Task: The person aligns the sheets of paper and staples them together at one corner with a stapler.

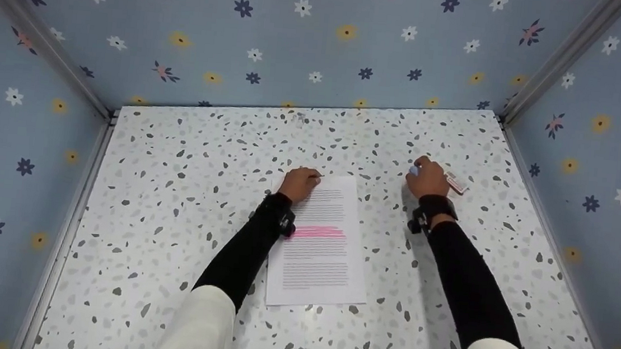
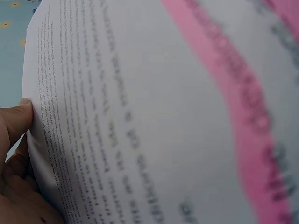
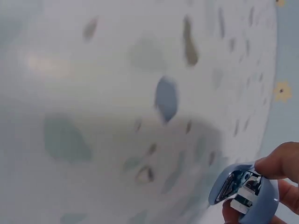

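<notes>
Printed paper sheets lie on the table, with lines of text and a pink highlighted band across the middle. At their top left edge my left hand pinches the paper; in the left wrist view the thumb is on one side and curled fingers are on the other. To the right of the paper, my right hand grips a small light-blue stapler with shiny metal parts. Most of the stapler is hidden by the hand in the head view.
A small white and orange box lies just right of my right hand. The speckled white table is bordered by blue flowered panels at the back and both sides.
</notes>
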`<state>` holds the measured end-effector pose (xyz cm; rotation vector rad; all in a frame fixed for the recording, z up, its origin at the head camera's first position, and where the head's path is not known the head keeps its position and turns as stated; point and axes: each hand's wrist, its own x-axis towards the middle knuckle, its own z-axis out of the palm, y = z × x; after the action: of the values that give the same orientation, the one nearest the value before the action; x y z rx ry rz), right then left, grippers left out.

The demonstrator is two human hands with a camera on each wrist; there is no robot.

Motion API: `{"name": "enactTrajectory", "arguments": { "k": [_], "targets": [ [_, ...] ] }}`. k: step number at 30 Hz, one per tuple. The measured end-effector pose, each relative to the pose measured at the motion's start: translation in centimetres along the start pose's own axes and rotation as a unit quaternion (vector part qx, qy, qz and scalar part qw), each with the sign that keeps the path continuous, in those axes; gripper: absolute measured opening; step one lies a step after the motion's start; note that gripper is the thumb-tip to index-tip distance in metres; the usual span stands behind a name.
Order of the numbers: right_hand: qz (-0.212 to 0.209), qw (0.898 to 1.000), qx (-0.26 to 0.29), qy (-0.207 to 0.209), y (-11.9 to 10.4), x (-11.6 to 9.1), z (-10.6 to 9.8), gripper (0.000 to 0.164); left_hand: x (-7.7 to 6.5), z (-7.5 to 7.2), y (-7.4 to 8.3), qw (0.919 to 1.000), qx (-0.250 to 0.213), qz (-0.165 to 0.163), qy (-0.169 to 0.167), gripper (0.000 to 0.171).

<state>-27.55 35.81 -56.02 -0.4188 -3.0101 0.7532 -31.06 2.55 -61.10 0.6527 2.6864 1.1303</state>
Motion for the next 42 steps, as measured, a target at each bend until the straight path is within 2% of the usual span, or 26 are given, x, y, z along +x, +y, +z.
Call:
{"name": "enactTrajectory", "arguments": {
  "k": [3, 7, 13, 23, 29, 31, 34, 38, 42],
  "targets": [
    [-0.009, 1.000, 0.006, -0.005, -1.6, -1.0, 0.5, 0.040, 0.0, -0.1, -0.5, 1.0000, 0.002, -0.006, 0.001, 0.024],
    [-0.021, 0.999, 0.019, -0.019, -3.4, -2.2, 1.4, 0.038, 0.0, 0.0, -0.7, 1.0000, 0.004, 0.003, 0.002, 0.024],
    [-0.017, 0.997, 0.040, -0.059, -4.9, -3.3, 2.7, 0.035, 0.0, 0.0, -0.5, 1.0000, 0.009, 0.003, 0.000, 0.026],
    [0.002, 0.996, 0.044, -0.083, -5.2, -4.0, 3.3, 0.040, 0.3, -0.3, 0.1, 0.9999, -0.001, 0.009, 0.011, 0.026],
    [0.017, 0.993, 0.054, -0.104, -4.6, -4.1, 2.5, 0.058, -0.1, -0.1, 0.0, 0.9996, 0.001, 0.022, 0.020, 0.026],
    [-0.006, 0.993, 0.062, -0.096, -4.0, -3.8, 1.8, 0.056, -0.2, 0.0, -0.1, 0.9996, 0.005, 0.018, 0.019, 0.026],
    [-0.084, 0.992, 0.062, -0.076, -3.0, -3.3, 0.6, 0.044, -0.3, 0.2, -0.2, 0.9998, 0.007, 0.012, 0.016, 0.026],
    [-0.196, 0.978, 0.028, -0.063, -2.2, -3.1, -0.9, 0.040, -0.4, 0.3, -0.4, 0.9997, 0.004, 0.017, 0.015, 0.025],
    [-0.269, 0.960, -0.011, -0.074, -2.2, -3.4, -2.2, 0.044, -0.4, 0.5, -0.5, 0.9997, 0.009, 0.020, 0.009, 0.026]
  ]
}}
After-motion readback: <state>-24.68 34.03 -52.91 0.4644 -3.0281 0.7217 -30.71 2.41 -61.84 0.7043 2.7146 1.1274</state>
